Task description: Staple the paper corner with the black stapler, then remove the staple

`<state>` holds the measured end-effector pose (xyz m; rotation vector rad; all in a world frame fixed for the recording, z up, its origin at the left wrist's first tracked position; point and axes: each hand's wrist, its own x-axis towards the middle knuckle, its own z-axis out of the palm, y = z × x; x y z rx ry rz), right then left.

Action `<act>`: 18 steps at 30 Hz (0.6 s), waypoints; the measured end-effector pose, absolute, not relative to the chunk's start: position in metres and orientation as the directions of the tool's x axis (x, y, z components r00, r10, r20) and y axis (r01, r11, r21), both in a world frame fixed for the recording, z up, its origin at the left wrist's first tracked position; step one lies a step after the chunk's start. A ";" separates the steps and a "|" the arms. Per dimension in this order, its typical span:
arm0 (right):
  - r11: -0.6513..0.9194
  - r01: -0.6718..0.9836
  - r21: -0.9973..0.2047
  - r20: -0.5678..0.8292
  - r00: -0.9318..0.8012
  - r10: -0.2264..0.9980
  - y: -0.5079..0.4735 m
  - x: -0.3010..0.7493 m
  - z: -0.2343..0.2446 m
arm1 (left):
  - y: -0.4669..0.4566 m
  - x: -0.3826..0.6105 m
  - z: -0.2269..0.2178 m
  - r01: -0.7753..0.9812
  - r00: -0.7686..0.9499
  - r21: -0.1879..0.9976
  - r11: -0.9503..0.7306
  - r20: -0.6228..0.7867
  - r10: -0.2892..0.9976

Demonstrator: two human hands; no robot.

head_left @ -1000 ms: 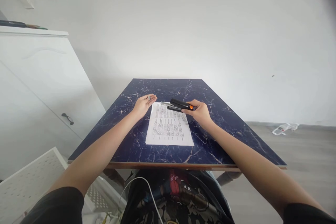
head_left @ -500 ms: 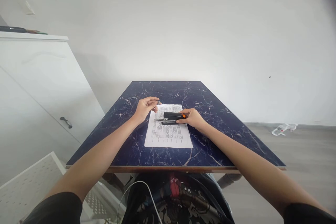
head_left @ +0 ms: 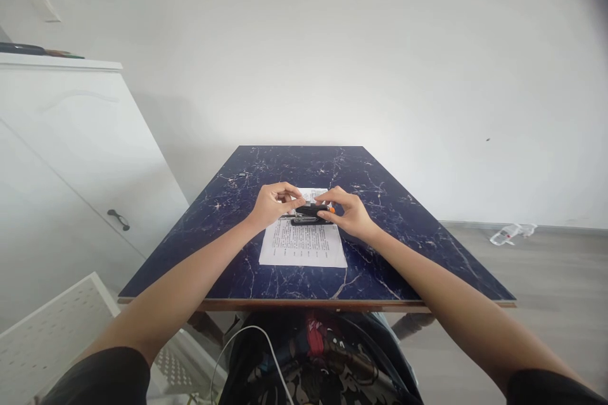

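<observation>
A black stapler with an orange end (head_left: 311,220) lies across the printed sheets (head_left: 301,248), its top lifted and its metal tray pulled out to the left. My right hand (head_left: 350,210) is closed on the stapler's right end, fingers above and thumb in front. At its left end, my left hand (head_left: 277,204) is pinched on a small grey piece, which looks like a strip of staples (head_left: 308,204). The fingertips partly hide that piece, and I cannot tell whether it touches the tray.
The papers rest on a dark blue marbled table (head_left: 228,266). To the left stand a white cabinet (head_left: 71,139) and a white perforated surface (head_left: 52,335). A clear plastic item (head_left: 510,234) lies on the floor at right, and a white cable (head_left: 266,335) hangs near my lap.
My left hand has moved right and slightly down, bringing the small grey piece from above the paper to the stapler. My right hand's fingers have shifted a little over the stapler.
</observation>
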<state>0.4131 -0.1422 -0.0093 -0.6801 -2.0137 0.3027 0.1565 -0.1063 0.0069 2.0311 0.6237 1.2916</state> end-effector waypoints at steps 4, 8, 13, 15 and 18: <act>0.861 0.316 -0.398 0.781 -0.376 0.499 -0.144 0.410 -0.010 | -0.112 0.161 0.005 0.085 0.448 0.713 -0.696 0.597 0.666; 0.893 0.302 -0.333 0.814 -0.386 0.434 -0.144 0.408 -0.010 | -0.114 0.165 0.001 0.078 0.493 0.700 -0.710 0.592 0.637; 0.896 0.315 -0.315 0.800 -0.420 0.428 -0.143 0.406 -0.010 | -0.115 0.167 0.001 0.061 0.494 0.695 -0.717 0.603 0.626; 0.891 0.326 -0.316 0.794 -0.424 0.436 -0.143 0.406 -0.011 | -0.115 0.167 0.001 0.063 0.497 0.696 -0.715 0.600 0.627; 0.887 0.338 -0.315 0.790 -0.424 0.443 -0.143 0.406 -0.011 | -0.116 0.167 0.001 0.065 0.509 0.700 -0.711 0.590 0.627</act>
